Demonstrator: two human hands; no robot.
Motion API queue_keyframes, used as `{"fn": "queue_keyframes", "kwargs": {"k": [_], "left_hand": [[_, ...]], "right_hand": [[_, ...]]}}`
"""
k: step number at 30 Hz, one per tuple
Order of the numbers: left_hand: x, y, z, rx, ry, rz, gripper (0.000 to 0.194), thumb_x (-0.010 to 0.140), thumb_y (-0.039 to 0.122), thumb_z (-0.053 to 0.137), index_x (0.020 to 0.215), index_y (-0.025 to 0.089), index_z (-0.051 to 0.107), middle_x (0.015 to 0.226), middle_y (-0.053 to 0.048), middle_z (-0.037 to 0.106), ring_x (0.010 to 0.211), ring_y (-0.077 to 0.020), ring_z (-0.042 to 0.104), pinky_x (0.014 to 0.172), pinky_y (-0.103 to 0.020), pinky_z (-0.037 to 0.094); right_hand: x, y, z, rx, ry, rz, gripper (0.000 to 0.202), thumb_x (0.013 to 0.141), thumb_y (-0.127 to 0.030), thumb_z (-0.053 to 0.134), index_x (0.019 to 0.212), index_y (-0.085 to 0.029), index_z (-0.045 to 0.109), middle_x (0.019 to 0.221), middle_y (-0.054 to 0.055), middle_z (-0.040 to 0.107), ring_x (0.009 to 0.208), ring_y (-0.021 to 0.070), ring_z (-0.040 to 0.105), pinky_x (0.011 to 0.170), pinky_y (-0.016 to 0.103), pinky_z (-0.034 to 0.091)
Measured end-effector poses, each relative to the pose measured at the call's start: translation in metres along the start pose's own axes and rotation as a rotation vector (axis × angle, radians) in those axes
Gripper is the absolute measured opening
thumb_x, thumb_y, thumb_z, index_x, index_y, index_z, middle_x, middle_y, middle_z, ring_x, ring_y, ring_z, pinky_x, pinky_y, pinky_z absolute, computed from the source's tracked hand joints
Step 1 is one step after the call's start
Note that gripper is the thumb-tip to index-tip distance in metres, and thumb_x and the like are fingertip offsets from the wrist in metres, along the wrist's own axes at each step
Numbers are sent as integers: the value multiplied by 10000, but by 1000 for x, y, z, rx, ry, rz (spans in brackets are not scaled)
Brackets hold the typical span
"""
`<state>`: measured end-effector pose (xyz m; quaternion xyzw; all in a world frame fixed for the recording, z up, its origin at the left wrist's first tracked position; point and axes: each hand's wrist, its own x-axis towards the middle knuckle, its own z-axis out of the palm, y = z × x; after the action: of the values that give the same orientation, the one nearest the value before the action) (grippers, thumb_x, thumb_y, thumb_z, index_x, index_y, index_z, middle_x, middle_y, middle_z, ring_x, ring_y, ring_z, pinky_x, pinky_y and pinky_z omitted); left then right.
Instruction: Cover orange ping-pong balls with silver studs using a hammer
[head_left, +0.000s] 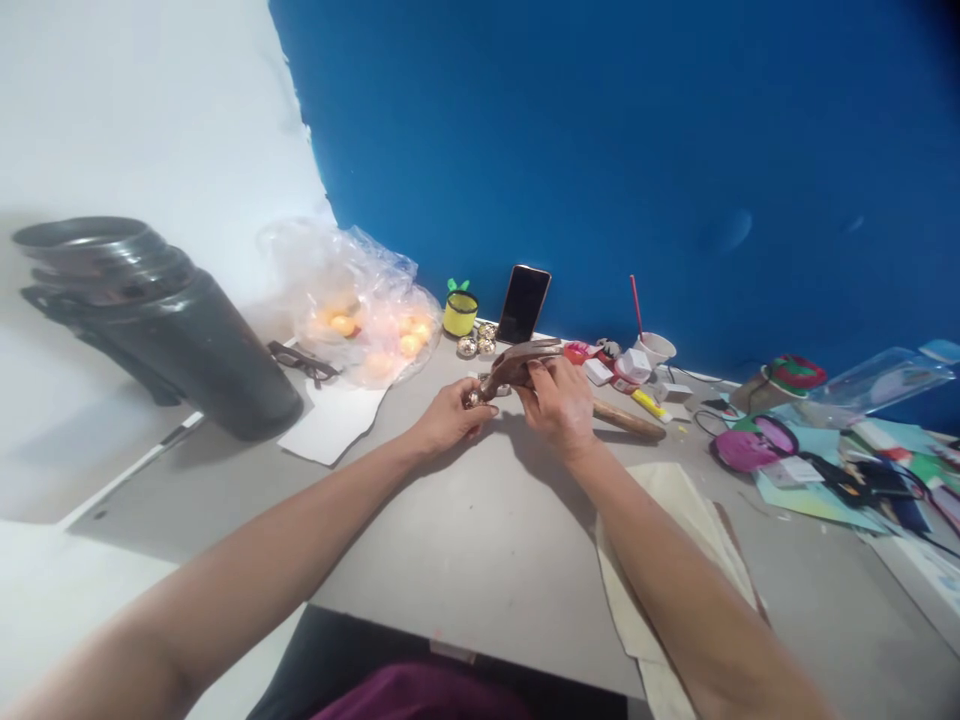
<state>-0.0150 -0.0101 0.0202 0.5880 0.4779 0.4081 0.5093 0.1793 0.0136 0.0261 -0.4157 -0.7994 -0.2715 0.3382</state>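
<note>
My left hand [448, 415] is closed around a small shiny metallic ball [472, 398] above the table. My right hand [559, 405] grips a claw hammer by its metal head [514, 362]; the wooden handle [630, 420] sticks out to the right beneath my wrist. One end of the hammer head meets the ball at my left fingertips; whether it is pressed into the ball, I cannot tell. Just behind my hands, several similar shiny balls [468, 346] lie beside a small yellow container [460, 314] with green on top.
A phone [524, 303] leans against the blue wall. On the left stand a large dark flask [187, 330], a clear bag [360, 310] of orange fruit, eyeglasses [304, 362] and white paper [330, 420]. To the right are a cup [656, 350], a cream cloth [667, 510] and craft clutter.
</note>
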Motion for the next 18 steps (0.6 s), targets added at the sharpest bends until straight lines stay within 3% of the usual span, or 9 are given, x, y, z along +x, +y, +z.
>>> {"fn": "queue_keyframes", "kwargs": {"k": [9, 14, 18], "left_hand": [[1, -3, -2, 25, -28, 5, 241, 776, 340, 721, 848, 180, 556, 510, 49, 535, 458, -98, 476, 502, -252, 356], [1, -2, -3, 0, -28, 7, 309, 684, 233, 737, 945, 174, 581, 636, 61, 552, 483, -78, 474, 506, -242, 387], [-1, -2, -1, -23, -40, 21, 244, 734, 244, 694, 904, 194, 526, 593, 66, 539, 457, -78, 460, 480, -235, 349]], "right_hand": [[1, 0, 0, -28, 53, -28, 248, 1022, -333, 519, 1078, -135, 658, 871, 108, 620, 833, 256, 511, 732, 376, 326], [0, 0, 1, -9, 20, 13, 244, 1015, -338, 523, 1059, -139, 657, 882, 116, 614, 845, 264, 508, 732, 375, 329], [0, 0, 1, -10, 38, 8, 252, 1019, -352, 515, 1029, -146, 659, 889, 118, 621, 839, 260, 515, 733, 370, 339]]}}
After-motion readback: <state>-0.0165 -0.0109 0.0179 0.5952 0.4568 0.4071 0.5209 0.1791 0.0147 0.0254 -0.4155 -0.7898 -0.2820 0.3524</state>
